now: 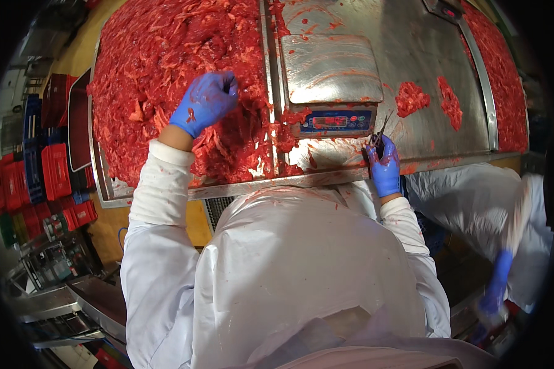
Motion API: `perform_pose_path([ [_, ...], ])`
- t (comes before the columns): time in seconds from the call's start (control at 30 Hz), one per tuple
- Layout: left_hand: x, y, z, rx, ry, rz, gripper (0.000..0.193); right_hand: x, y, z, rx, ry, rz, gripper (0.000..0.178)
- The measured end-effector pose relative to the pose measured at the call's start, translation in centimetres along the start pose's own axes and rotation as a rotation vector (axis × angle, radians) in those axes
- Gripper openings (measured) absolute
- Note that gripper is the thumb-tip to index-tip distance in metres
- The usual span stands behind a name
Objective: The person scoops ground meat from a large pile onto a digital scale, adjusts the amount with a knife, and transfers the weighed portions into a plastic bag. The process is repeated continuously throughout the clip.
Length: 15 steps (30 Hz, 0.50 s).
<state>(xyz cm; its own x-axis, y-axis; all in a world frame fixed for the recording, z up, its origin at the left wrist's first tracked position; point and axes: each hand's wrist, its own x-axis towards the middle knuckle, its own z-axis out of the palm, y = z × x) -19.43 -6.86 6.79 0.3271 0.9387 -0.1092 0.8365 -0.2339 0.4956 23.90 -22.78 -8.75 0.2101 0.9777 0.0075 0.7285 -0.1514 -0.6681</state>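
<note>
My left hand (pixel 205 103), in a blue glove smeared red, is above the large heap of raw meat pieces (pixel 166 55). Its fingers are curled in, and whatever they may grip is hidden. By the table's front edge, my gloved right hand (pixel 385 167) is closed round a pair of scissors (pixel 383 126), their blades pointing up and away. Just left of the scissors stands a digital scale (pixel 331 67) with a bare, red-streaked steel plate and a lit display. Two small meat pieces, one nearer (pixel 412 99) and one farther right (pixel 450 103), lie on the steel surface.
A raised metal divider (pixel 272 92) separates the heap from the scale. More meat (pixel 498 74) lies beyond another rail at right. A co-worker's gloved hand (pixel 496 289) hangs low at right. Red crates (pixel 56 171) and blue crates (pixel 33 175) are stacked at left.
</note>
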Motion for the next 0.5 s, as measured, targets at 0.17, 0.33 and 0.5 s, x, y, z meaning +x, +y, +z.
perform_pose_path([
  [0.17, 3.1, 7.1, -3.1, -0.265, 0.028, 0.159, 0.011, -0.1, -0.1, 0.2, -0.050, -0.007, -0.090, 0.054],
  [0.33, 5.7, 14.0, -5.0, -0.825, -0.075, 0.354, 0.011, -0.1, -0.6, 0.0, -0.071, -0.027, -0.040, 0.056],
  [0.5, 10.9, 15.1, -1.1, -1.173, -0.081, 0.588, 0.012, -0.1, -0.2, 0.1, -0.084, -0.011, -0.025, 0.057],
])
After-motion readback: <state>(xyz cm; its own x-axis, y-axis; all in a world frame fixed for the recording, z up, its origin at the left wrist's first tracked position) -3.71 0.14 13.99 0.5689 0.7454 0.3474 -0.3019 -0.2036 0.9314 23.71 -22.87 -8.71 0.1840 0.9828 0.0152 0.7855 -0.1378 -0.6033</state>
